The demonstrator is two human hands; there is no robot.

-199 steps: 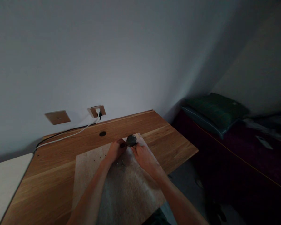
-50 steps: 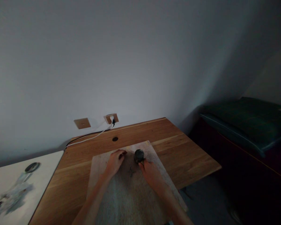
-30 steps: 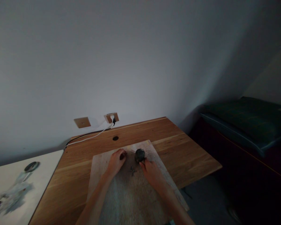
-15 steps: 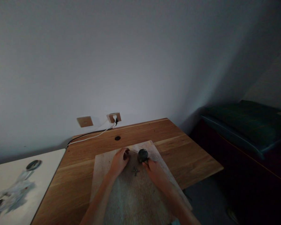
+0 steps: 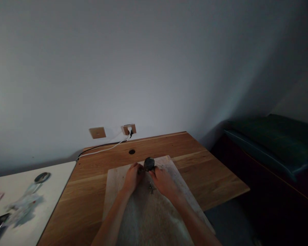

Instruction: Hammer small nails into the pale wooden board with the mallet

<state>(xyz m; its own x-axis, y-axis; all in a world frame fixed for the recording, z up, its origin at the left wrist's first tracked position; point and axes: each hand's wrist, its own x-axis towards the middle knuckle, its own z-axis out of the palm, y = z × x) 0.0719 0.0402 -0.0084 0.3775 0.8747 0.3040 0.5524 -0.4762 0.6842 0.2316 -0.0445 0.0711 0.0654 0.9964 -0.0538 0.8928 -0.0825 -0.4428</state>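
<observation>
My right hand (image 5: 163,181) is closed on a dark, round, disc-like object (image 5: 149,164), gripping its lower right side. Just left of it, my left hand (image 5: 132,177) has its fingers curled around something small and dark, too dim to name. The two hands are close together, and the round object is raised between them near the far part of a pale wooden board (image 5: 154,218). Between my wrists, a small cluster of metal pieces (image 5: 151,188), perhaps screws, lies on the board.
The board rests on a brown wooden table (image 5: 210,171) against the wall. A wall socket (image 5: 129,129) with plugged-in cables is behind it. A white table (image 5: 59,177) at left carries a roll of tape (image 5: 42,177) and crumpled plastic (image 5: 24,206). A dark green cushion-like thing (image 5: 274,140) is at right.
My right hand has moved left with the round object, bringing it beside my left hand. The view has shifted slightly, while the metal pieces stay on the board.
</observation>
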